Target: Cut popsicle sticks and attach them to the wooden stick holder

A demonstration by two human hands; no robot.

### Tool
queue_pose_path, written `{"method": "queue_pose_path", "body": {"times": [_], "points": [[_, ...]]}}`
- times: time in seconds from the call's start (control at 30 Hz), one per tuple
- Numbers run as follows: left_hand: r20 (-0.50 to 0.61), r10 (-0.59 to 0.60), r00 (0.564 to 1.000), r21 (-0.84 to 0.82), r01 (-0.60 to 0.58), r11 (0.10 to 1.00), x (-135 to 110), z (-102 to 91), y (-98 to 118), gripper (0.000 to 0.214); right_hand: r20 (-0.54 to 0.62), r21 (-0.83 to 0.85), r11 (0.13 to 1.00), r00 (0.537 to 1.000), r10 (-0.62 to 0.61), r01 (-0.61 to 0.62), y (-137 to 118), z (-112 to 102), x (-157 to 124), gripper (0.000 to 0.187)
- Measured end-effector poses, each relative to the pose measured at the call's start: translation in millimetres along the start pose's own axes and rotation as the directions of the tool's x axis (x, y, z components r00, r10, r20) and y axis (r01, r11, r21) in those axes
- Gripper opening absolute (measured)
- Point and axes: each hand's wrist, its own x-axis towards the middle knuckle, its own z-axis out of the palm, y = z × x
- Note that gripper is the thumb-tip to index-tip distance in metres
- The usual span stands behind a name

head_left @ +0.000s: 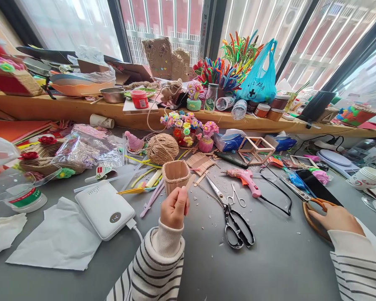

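Note:
My left hand (174, 207) is closed in a pinch around a flat wooden craft stick (191, 182), its rounded tip pointing up to the right. Just behind it stands a small pot of craft sticks with a twine-wrapped rim (176, 179); whether the hand touches the pot I cannot tell. Over at the right, my right hand (341, 220) grips the handles of a pair of scissors (296, 189), whose blades point away to the left. Part of the handles is hidden under the fingers.
Black-handled scissors (235, 221), small white scissors (237, 196) and a pink glue gun (246, 179) lie between my hands. A white power bank (105, 209) with its cable is on the left. Behind are a twine ball (163, 148), a stick frame (257, 149) and a crowded ledge (128, 121).

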Motion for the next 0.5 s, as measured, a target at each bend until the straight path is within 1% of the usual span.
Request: {"method": "queue_pose_path", "body": {"times": [0.07, 0.13, 0.23, 0.3, 0.33, 0.37, 0.4, 0.43, 0.47, 0.5], "points": [[0.003, -0.004, 1.000, 0.001, 0.004, 1.000, 0, 0.0, -1, 0.036, -0.020, -0.023, 0.999, 0.999, -0.046, 0.045, -1, -1, 0, 0.026], [0.006, -0.005, 1.000, -0.002, 0.005, 1.000, 0, -0.1, -1, 0.036, -0.026, -0.056, 0.997, 0.998, -0.061, 0.060, -4, -2, -3, 0.027], [0.014, -0.008, 1.000, -0.011, 0.009, 1.000, 0, -0.5, -2, 0.036, -0.079, -0.108, 0.993, 0.996, -0.051, 0.042, -10, 0, -10, 0.034], [0.018, -0.007, 1.000, -0.013, 0.007, 1.000, 1, -0.8, -2, 0.036, -0.146, -0.124, 0.992, 0.989, -0.004, -0.014, -11, 4, -14, 0.039], [0.019, -0.006, 1.000, -0.012, 0.006, 1.000, 1, -0.9, -2, 0.036, -0.139, -0.103, 0.995, 0.990, -0.021, 0.006, -10, 6, -15, 0.039], [0.018, -0.004, 1.000, -0.009, 0.004, 1.000, 1, -1.0, -2, 0.036, -0.108, -0.067, 0.996, 0.992, -0.070, 0.063, -9, 8, -15, 0.035], [0.017, -0.004, 1.000, -0.005, 0.004, 1.000, 1, -1.0, -2, 0.036, -0.146, -0.046, 0.996, 0.985, -0.087, 0.081, -8, 10, -15, 0.030], [0.015, -0.005, 1.000, -0.003, 0.005, 1.000, 1, -1.1, -2, 0.036, -0.244, -0.038, 0.997, 0.967, -0.070, 0.062, -7, 10, -15, 0.027], [0.012, -0.007, 1.000, -0.002, 0.007, 1.000, 1, -1.1, -2, 0.036, -0.304, -0.026, 0.999, 0.951, -0.052, 0.046, -9, 10, -15, 0.027], [0.010, -0.009, 1.000, 0.000, 0.009, 1.000, 1, -1.1, -2, 0.037, -0.330, 0.002, 1.000, 0.944, -0.023, 0.025, -13, 7, -17, 0.026]]}}
